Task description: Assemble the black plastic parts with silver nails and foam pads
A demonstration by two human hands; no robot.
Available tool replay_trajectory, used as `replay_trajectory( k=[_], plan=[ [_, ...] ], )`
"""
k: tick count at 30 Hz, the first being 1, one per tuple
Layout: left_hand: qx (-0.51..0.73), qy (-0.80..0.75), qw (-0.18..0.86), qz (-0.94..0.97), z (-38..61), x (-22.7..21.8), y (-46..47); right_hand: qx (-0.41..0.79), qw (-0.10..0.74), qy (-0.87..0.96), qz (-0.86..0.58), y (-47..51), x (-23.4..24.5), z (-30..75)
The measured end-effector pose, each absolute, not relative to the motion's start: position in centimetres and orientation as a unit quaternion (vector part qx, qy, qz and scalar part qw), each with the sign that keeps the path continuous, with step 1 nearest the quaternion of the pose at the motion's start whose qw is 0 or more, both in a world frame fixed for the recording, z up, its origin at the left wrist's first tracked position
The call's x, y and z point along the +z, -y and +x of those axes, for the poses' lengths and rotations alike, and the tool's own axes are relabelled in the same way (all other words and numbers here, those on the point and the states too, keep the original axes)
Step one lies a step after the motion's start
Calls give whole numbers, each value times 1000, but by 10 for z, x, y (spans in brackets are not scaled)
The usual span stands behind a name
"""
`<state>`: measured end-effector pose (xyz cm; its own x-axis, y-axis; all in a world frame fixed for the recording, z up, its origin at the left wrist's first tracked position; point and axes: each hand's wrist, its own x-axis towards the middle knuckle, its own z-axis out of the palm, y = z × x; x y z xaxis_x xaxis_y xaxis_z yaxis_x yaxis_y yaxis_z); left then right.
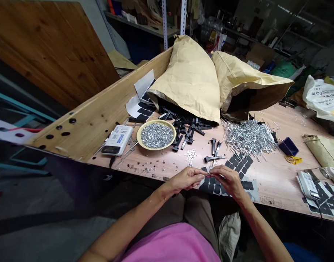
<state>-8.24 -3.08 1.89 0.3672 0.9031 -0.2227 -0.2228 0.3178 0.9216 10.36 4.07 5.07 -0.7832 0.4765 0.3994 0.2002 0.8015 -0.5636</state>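
Observation:
My left hand [187, 179] and my right hand [227, 177] meet at the table's front edge, fingertips almost touching. Between them is a thin metal pin [207, 174], mostly covered by the fingers; the left thumb and forefinger pinch it. The right fingers are closed at its other end, and whether they hold a second small part cannot be made out. Under the hands lies a sheet of black adhesive pads [249, 186]. Just beyond are black plastic parts [213, 158] with metal pins and a small heap of nuts [191, 155].
A yellow bowl [138, 140] of small metal nuts stands left, beside a white boxy device [118, 140]. A pile of long metal pins [250, 137] lies right, near a dark blue box [289, 146]. Two large paper sacks [193, 80] lie behind. A wooden board [112, 98] edges the table's left.

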Motion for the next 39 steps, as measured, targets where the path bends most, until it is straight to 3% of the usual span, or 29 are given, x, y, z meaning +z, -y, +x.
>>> replay_trajectory(
  k=[5,14,17,23,31,39],
  plan=[
    [453,-474,548,519,-75,16,32,217,264,916,-210,-43,47,103],
    [466,-489,468,570,-73,12,35,138,250,941,-182,-39,44,102],
    [434,-485,481,587,-72,11,36,180,264,933,-167,-39,46,102],
    [459,-535,300,643,-64,8,41,293,283,884,-228,-43,54,104],
    [492,-461,532,512,-65,15,33,427,310,800,-287,-43,48,104],
    [445,-374,723,374,-71,21,31,437,330,780,-303,-42,45,101]
  ],
)
